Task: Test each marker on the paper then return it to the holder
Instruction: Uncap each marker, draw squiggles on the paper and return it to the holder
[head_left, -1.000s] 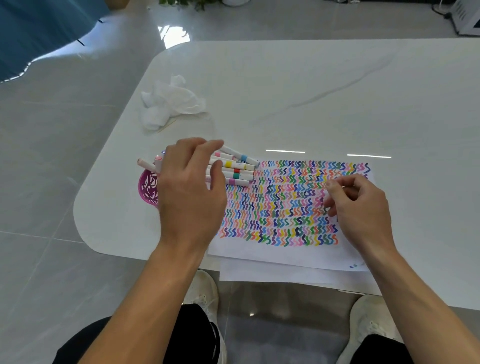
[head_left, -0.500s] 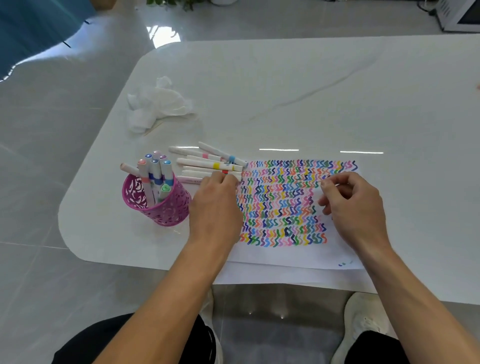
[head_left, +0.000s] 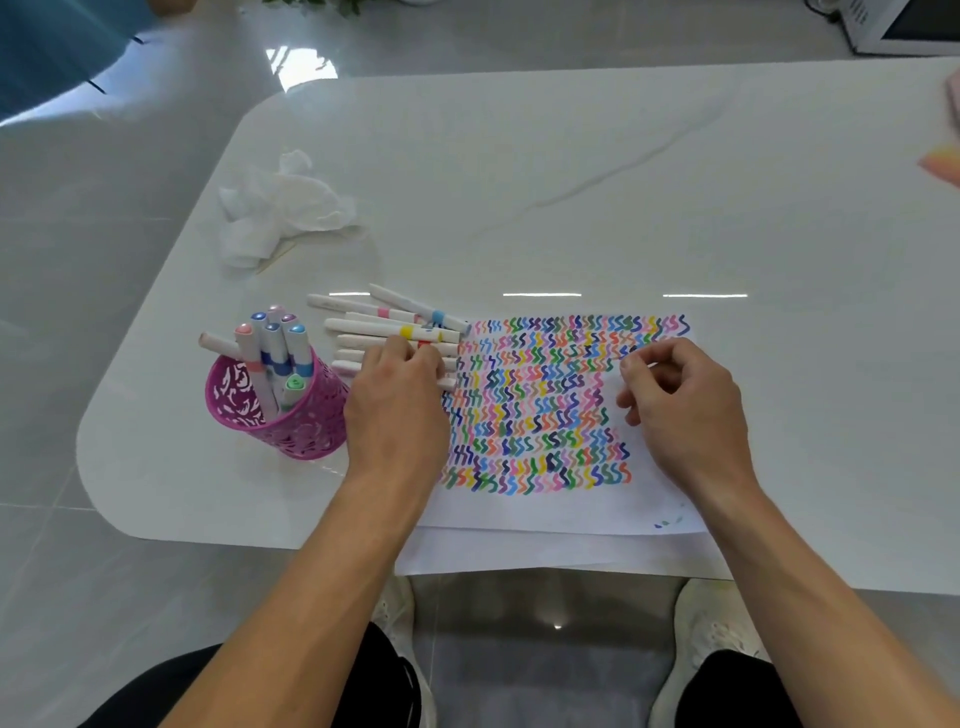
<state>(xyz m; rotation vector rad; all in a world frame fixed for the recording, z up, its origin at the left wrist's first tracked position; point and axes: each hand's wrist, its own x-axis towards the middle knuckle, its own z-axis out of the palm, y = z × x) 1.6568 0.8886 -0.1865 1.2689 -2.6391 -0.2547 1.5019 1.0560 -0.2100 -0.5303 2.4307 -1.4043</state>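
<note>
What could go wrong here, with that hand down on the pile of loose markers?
The left hand rests on tightly packed loose markers; lifting one may roll its neighbours away. The pink holder stands beside that wrist with one marker leaning out, so a bump might tip it. The paper seems to overhang the near edge of the table and could slide.

Nearest loose markers (head_left: 347, 356) partly under left hand (head_left: 395, 410), blurred pink object (head_left: 943, 161) cropped

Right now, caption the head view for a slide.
Left hand touches loose markers beside the pink holder; right hand rests on the paper.
</note>
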